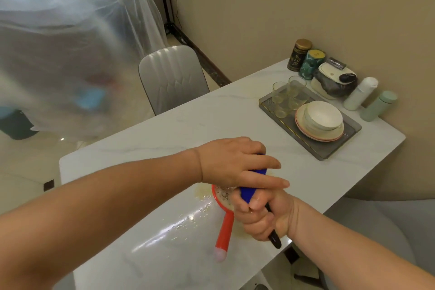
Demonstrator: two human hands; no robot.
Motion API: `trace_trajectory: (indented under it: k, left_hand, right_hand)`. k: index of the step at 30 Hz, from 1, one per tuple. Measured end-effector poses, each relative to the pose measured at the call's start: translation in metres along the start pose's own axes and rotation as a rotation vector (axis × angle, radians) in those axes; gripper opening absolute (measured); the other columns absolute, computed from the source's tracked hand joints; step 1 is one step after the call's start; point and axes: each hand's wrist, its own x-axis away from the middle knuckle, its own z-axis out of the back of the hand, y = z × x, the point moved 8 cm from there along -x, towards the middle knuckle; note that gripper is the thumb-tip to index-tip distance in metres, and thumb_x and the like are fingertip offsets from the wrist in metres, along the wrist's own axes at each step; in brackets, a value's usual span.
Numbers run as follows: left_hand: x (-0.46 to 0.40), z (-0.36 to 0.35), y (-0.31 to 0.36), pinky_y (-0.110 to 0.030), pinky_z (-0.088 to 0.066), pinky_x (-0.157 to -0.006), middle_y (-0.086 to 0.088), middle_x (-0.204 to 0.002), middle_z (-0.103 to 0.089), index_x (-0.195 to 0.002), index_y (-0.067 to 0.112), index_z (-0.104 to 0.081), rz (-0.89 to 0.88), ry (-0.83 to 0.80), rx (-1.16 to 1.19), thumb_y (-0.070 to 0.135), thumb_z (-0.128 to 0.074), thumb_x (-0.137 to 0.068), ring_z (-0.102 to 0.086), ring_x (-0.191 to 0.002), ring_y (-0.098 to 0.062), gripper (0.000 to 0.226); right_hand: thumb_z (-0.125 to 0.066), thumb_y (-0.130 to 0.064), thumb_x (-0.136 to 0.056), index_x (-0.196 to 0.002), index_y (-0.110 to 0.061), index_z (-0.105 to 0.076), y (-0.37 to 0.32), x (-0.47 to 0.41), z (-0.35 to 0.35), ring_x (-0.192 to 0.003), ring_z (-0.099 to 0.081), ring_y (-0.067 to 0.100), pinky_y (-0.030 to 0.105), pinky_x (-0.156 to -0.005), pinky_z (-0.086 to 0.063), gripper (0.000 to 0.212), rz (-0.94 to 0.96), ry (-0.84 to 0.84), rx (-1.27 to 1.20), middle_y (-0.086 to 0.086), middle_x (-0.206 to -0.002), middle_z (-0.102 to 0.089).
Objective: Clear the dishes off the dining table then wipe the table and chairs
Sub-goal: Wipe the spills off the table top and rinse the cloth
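blue cloth (253,183) bunched above a red strainer (217,195) near the front edge of the white marble table (164,129). right hand (261,214) curled tight round a black handle (274,239), thumb pressing on the lower end of the cloth. left hand (233,162) laid over the top of the cloth, fingers stretched out flat and pressing down, not curled. strainer partly hidden under both hands, foamy bits visible inside its rim, red handle pointing toward the near edge, pale tip at its end. wet streaks and a yellowish spill on the tabletop around the strainer.

farther back on the right, a grey tray (329,148) holding a white bowl (322,116) stacked on plates (315,134), with clear glasses (288,97) beside them on the same tray. behind the tray, against the wall: two tins (306,60), a white container (329,77) with dark items on top, two pale green bottles (369,101).

grey padded chair (171,77) tucked at the far side of the table. another grey seat (388,231) at the right. clear plastic sheeting (58,54) draped over furniture at the left.
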Motion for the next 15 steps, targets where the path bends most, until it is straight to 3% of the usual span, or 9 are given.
trace_trajectory:
  k: [2, 4, 6, 7, 11, 15]
  left_hand:
    - [-0.004, 0.007, -0.002, -0.041, -0.045, -0.072, -0.011, -0.110, -0.068, -0.136, 0.018, -0.062, -0.033, 0.030, -0.027, 0.013, -0.052, -0.104, -0.058, -0.090, -0.030, 0.034]
    - [-0.006, 0.004, -0.008, -0.039, -0.045, -0.064, -0.009, -0.085, -0.066, -0.113, 0.009, -0.072, -0.024, 0.007, 0.020, 0.010, -0.056, -0.100, -0.054, -0.075, -0.029, 0.020]
    - [-0.004, -0.005, -0.020, -0.038, -0.046, -0.053, -0.007, -0.066, -0.058, -0.089, 0.006, -0.067, 0.037, -0.102, 0.071, 0.009, -0.065, -0.090, -0.048, -0.062, -0.028, 0.004]
    - [-0.004, -0.011, -0.028, -0.036, -0.044, -0.047, -0.006, -0.062, -0.056, -0.083, 0.007, -0.062, 0.102, -0.193, 0.077, 0.011, -0.068, -0.086, -0.049, -0.059, -0.028, 0.007]
    - [0.004, -0.037, -0.046, -0.033, -0.045, -0.051, -0.001, -0.067, -0.055, -0.091, 0.015, -0.048, 0.359, -0.690, -0.009, 0.023, -0.055, -0.097, -0.053, -0.058, -0.024, 0.012]
    - [0.009, -0.052, -0.052, -0.030, -0.043, -0.054, 0.001, -0.070, -0.053, -0.088, 0.016, -0.058, 0.571, -0.930, 0.092, 0.019, -0.053, -0.095, -0.049, -0.059, -0.015, 0.010]
  right_hand:
    - [-0.067, -0.019, -0.088, -0.090, -0.013, -0.063, 0.004, -0.002, -0.004, -0.043, -0.029, 0.005, 0.014, -0.037, -0.019, 0.007, -0.011, -0.043, -0.017, -0.005, -0.057, -0.033]
    - [-0.065, -0.023, -0.091, -0.082, -0.017, -0.053, 0.001, -0.001, 0.003, -0.044, -0.027, 0.004, 0.014, -0.037, -0.016, 0.017, -0.014, 0.010, -0.016, -0.005, -0.058, -0.033]
    - [-0.068, -0.025, -0.089, -0.076, -0.019, -0.044, -0.006, 0.003, 0.016, -0.043, -0.027, 0.004, 0.015, -0.037, -0.016, 0.029, -0.041, 0.168, -0.005, -0.006, -0.057, -0.036]
    - [-0.072, -0.026, -0.086, -0.074, -0.019, -0.044, -0.011, 0.006, 0.025, -0.042, -0.028, 0.003, 0.014, -0.036, -0.016, 0.031, -0.060, 0.286, 0.019, -0.007, -0.056, -0.037]
    - [-0.067, -0.022, -0.086, -0.064, -0.023, -0.042, -0.036, 0.028, 0.053, -0.042, -0.017, 0.006, 0.019, -0.039, -0.008, 0.033, -0.161, 0.823, 0.314, -0.005, -0.058, -0.025]
    - [-0.066, -0.016, -0.082, -0.061, -0.021, -0.039, -0.067, 0.042, 0.056, -0.048, -0.018, 0.015, 0.028, -0.048, -0.013, 0.034, -0.252, 1.118, 0.795, 0.000, -0.056, -0.031]
